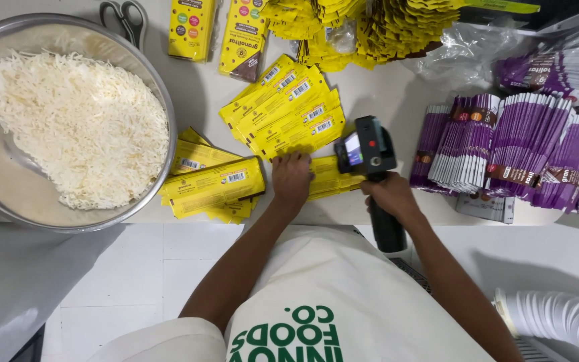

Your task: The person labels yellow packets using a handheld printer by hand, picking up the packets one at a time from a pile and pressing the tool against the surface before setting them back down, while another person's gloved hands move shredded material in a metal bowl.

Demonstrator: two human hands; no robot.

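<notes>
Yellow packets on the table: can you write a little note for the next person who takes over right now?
Left hand presses flat on a yellow packet at the table edge. Right hand grips a black handheld device held over that packet. More yellow packets fanned above and piled left. Purple packets stand stacked at right. Which packets are done cannot be told.

A flat yellow packet (pixel 330 178) is lying on the surface, and a black handheld printer (pixel 367 149) is standing right over it.
</notes>
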